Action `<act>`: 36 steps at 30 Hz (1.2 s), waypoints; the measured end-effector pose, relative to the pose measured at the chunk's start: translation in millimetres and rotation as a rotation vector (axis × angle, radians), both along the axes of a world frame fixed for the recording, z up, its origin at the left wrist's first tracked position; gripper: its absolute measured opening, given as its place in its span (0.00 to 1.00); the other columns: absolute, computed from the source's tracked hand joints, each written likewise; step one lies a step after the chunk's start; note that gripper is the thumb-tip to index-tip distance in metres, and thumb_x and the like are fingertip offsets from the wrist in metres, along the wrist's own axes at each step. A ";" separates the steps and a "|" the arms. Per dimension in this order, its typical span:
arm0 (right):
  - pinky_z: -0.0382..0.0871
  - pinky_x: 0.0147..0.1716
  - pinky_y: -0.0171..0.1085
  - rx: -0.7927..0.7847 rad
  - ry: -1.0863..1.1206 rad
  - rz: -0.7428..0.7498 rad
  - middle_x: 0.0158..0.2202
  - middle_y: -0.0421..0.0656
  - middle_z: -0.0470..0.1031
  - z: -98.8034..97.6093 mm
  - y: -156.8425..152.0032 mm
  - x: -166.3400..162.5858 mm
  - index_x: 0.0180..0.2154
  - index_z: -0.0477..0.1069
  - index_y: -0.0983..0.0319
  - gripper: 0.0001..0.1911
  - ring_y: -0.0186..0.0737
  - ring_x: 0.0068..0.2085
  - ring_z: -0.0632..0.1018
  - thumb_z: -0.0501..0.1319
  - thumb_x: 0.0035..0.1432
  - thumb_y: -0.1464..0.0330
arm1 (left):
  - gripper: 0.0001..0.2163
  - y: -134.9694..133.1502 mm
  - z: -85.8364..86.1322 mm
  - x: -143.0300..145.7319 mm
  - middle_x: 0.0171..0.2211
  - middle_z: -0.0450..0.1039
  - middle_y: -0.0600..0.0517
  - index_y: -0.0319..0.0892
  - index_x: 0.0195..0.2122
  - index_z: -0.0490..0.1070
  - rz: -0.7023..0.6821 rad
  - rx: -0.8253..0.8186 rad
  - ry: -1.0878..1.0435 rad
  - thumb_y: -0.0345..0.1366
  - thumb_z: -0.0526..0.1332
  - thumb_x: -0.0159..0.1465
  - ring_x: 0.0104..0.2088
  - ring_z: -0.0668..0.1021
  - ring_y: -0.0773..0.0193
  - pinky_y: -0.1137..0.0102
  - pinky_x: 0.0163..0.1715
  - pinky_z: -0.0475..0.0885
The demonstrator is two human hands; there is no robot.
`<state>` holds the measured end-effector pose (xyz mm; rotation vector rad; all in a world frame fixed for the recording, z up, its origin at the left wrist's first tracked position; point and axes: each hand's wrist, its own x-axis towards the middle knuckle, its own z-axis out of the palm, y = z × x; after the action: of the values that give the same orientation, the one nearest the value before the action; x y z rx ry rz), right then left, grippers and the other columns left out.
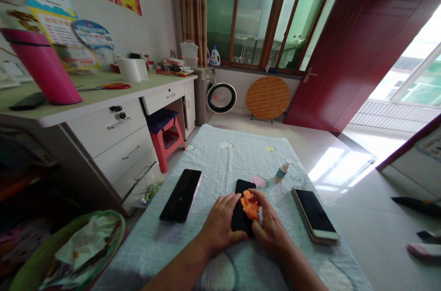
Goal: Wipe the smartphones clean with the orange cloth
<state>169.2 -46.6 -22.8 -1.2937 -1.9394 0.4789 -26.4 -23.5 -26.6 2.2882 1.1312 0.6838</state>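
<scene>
A black phone (242,208) lies screen up in the middle of a pale cloth-covered table (220,162). My left hand (220,222) rests on the phone's left edge, fingers curled over it, holding it in place. My right hand (268,224) presses a crumpled orange cloth (250,206) onto the phone's screen with its fingers closed round the cloth. A small white spray bottle (281,170) stands just beyond the phone to the right, with a pink scrap (259,181) beside it.
A second black phone (181,194) lies to the left and a gold-edged phone (314,213) to the right. A desk with drawers (113,130) and a red stool (167,137) stand left. A green bin of waste paper (79,249) sits at lower left.
</scene>
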 end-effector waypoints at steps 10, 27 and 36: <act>0.58 0.57 0.52 0.090 -0.161 0.021 0.57 0.44 0.68 9.7 3.1 0.9 0.39 0.76 0.54 0.10 0.52 0.60 0.64 0.60 0.56 0.71 | 0.43 0.0 -3.7 -0.6 0.61 0.61 0.37 0.40 0.64 0.56 -0.003 0.006 0.004 0.52 0.70 0.51 0.61 0.64 0.39 0.44 0.60 0.56; 0.56 0.45 0.41 0.003 -0.424 -0.024 0.36 0.42 0.71 24.4 35.8 -3.4 0.37 0.76 0.55 0.07 0.41 0.42 0.69 0.59 0.62 0.67 | 0.37 -4.4 9.6 2.8 0.54 0.67 0.42 0.42 0.58 0.63 0.049 -0.025 -0.029 0.46 0.72 0.48 0.54 0.69 0.46 0.51 0.56 0.63; 0.56 0.42 0.37 -0.054 -0.538 -0.319 0.35 0.43 0.71 15.1 77.4 -8.2 0.34 0.75 0.59 0.06 0.41 0.40 0.69 0.58 0.61 0.68 | 0.32 -6.8 17.7 4.7 0.53 0.67 0.43 0.41 0.53 0.69 0.091 -0.063 0.015 0.43 0.73 0.47 0.52 0.70 0.47 0.55 0.56 0.64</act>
<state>161.0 30.8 -7.7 -1.8701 -2.0857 0.0175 -21.8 -30.3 -8.9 2.2046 1.2523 0.6563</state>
